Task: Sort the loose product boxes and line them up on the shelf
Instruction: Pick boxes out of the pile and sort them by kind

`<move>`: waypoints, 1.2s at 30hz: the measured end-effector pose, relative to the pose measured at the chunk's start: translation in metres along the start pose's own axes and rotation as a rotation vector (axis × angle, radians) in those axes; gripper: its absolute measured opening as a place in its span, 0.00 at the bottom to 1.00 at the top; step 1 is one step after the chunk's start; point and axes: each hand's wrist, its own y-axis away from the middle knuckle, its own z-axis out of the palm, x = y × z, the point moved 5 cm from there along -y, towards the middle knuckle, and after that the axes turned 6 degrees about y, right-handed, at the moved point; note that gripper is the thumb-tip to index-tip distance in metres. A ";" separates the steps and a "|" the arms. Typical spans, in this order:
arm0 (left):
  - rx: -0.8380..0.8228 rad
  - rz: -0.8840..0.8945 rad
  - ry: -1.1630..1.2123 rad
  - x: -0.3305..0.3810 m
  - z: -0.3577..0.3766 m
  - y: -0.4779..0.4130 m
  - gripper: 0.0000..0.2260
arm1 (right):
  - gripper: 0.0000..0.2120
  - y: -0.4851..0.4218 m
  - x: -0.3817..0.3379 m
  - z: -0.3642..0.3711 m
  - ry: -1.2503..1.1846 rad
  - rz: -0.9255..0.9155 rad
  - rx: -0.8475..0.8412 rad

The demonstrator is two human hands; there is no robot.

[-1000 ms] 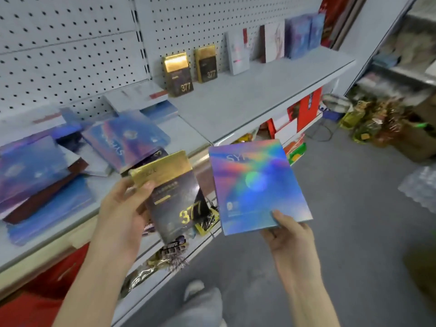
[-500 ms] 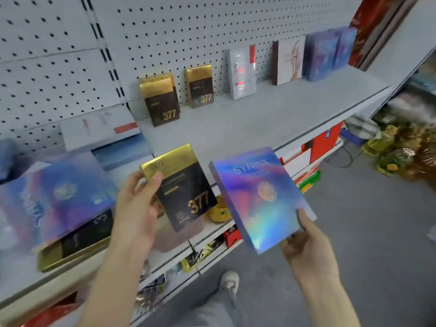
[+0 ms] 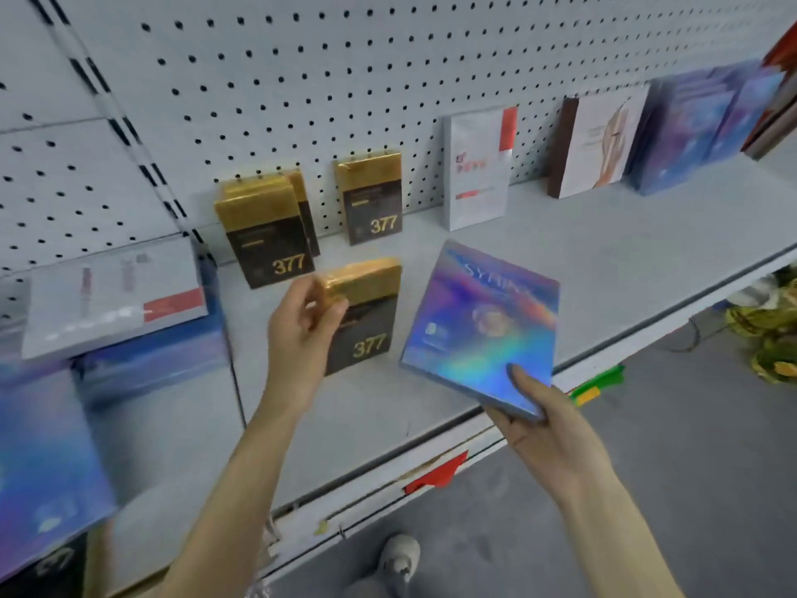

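My left hand (image 3: 302,334) grips a gold-and-black "377" box (image 3: 366,312) by its upper left corner, upright above the grey shelf (image 3: 604,252). My right hand (image 3: 543,425) holds a holographic blue-purple box (image 3: 483,330) by its lower right corner, tilted over the shelf's front. Against the pegboard stand two overlapping "377" boxes (image 3: 267,239), a single "377" box (image 3: 371,196), a white box with a red corner (image 3: 478,166), a white-and-brown box (image 3: 599,144) and blue-purple boxes (image 3: 707,123).
Loose boxes lie in a pile at the left: a white one with a red patch (image 3: 112,295), a blue one (image 3: 151,364) and a blurred holographic one (image 3: 43,468). Grey floor (image 3: 690,468) lies at the right, with my shoe (image 3: 399,558) below and packaged goods (image 3: 767,338) at the far right.
Both hands have moved forward over the shelf with their boxes. The "377" box has come upright closer to the standing "377" boxes. The view has shifted right, away from the loose pile.
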 end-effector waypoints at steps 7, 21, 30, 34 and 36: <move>0.031 -0.034 -0.372 -0.036 0.010 -0.019 0.25 | 0.18 -0.058 -0.031 0.005 0.106 -0.079 -0.102; 0.306 -0.083 -0.265 -0.041 0.094 -0.117 0.26 | 0.19 -0.158 -0.134 -0.013 0.503 -0.106 -0.324; 0.231 -0.094 -0.325 -0.044 0.087 -0.122 0.17 | 0.19 -0.187 -0.170 -0.027 0.567 -0.095 -0.400; 0.220 -0.013 -0.350 -0.030 0.085 -0.135 0.16 | 0.20 -0.191 -0.167 -0.026 0.520 -0.101 -0.348; 0.249 0.014 -0.316 -0.028 0.086 -0.142 0.16 | 0.19 -0.188 -0.163 -0.024 0.507 -0.102 -0.323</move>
